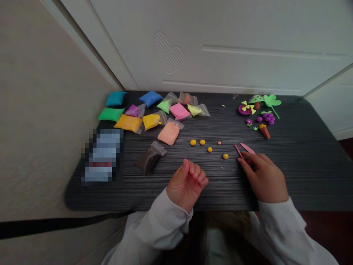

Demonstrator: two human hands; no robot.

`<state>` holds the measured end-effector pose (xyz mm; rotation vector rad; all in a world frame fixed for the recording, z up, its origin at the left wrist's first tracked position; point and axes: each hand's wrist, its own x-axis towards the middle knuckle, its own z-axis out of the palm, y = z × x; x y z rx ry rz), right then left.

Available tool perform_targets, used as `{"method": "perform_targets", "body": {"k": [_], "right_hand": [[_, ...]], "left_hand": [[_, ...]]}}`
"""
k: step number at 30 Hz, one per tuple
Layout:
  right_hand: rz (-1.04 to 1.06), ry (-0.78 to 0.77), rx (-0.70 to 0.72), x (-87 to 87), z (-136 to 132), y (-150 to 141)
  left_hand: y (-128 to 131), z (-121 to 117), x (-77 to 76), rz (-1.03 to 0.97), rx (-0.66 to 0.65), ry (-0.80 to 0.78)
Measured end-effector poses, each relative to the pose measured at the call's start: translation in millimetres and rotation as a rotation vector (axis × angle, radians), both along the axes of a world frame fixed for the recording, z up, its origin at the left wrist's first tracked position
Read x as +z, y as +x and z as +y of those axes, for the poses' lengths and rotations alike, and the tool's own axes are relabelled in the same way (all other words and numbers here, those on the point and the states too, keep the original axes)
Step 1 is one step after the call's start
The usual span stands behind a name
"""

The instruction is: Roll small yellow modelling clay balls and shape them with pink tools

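Observation:
My left hand (189, 182) is turned palm up above the table's near side. Its fingers curl in and the thumb presses by the index finger; I cannot make out anything between them. On the right, my right hand (266, 176) reaches palm down, with thumb and fingertips closed on a thin pink clay modelling tool (238, 150). Beside that lies a pink clay knife (247, 148), partly covered by the fingers. Something green shows under this hand. Between the hands lie several yellow clay balls, one of them (225, 156) nearest the tool, and a tiny peach clay ball (219, 143).
Bags of coloured clay, including a black one (150, 158) and a peach one (169, 132), lie at left. A pixelated phone-like object (103, 156) rests at the left edge. Finished clay pieces, such as purple grapes (268, 117), stand back right. A white panel (234, 70) rises behind the table.

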<state>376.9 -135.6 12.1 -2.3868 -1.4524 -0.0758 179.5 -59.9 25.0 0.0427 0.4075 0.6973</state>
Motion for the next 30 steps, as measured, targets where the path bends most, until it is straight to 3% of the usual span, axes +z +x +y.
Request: {"method": "perform_targets", "body": {"k": [5,8,11,17,30], "right_hand": [[0.093,0.220,0.053,17.1,-10.0,-17.7],[0.264,0.307,0.234,38.0,-15.5,-43.4],[0.375,0.296,0.425,50.9,-12.4,-68.2],[0.407,0.221,0.474,39.7,3.1,-83.7],[0.415,0.316,0.415,30.7,2.9,-75.2]], "left_hand": [[3.7,-2.6,-2.7,0.164,-0.048,0.106],[4.8,-4.2,-3.8,0.216,-0.073,0.179],[5.0,-6.3,-3.6,0.278,-0.095,0.239],[6.1,-11.1,-2.9,0.348,-0.061,0.263],[7.6,-13.6,-5.0,0.409,-0.071,0.369]]}}
